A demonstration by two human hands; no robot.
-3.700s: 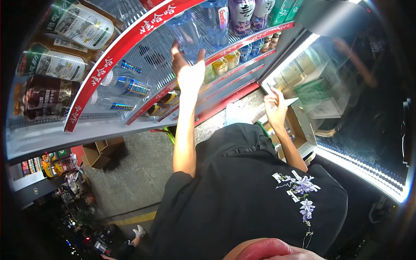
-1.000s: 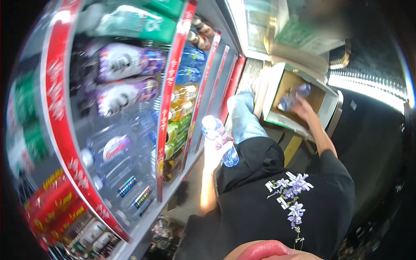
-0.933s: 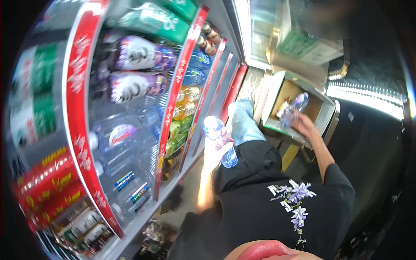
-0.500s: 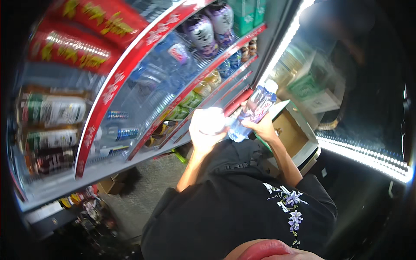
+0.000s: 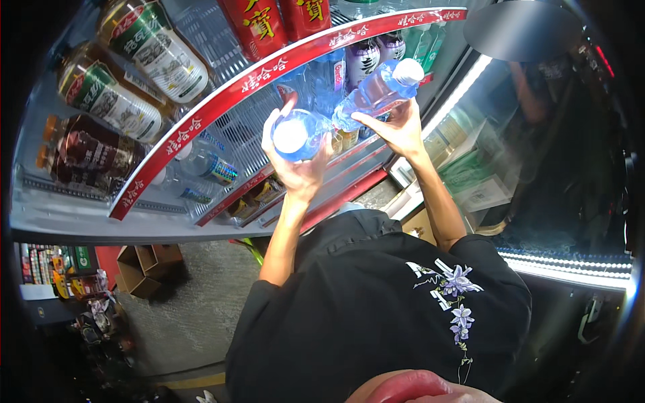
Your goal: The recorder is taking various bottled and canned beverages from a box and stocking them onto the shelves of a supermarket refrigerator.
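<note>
My left hand (image 5: pixel 300 181) is wrapped round a clear bluish water bottle (image 5: pixel 313 138), its bright white cap facing me. To the right, my right hand (image 5: pixel 404 131) grips a second clear water bottle (image 5: pixel 373 93) with a white cap, tilted up to the right. Both bottles are in front of the cooler shelf, close together; I cannot tell whether they touch. Just behind them, more clear blue water bottles (image 5: pixel 329 79) stand on the shelf behind its red edge strip (image 5: pixel 259 75). My fingertips on the far sides are partly hidden.
Large brown drink bottles (image 5: pixel 144 50) and red packages (image 5: pixel 254 27) fill the upper shelf. Small clear bottles (image 5: pixel 208 161) are lower down. A glass door (image 5: pixel 537 154) with a light strip stands open at right. An open cardboard box (image 5: pixel 149 269) lies on the floor at left.
Both hands have moved up and nearer the shelf with their bottles. The view has turned, showing the upper shelf and the floor box more fully.
</note>
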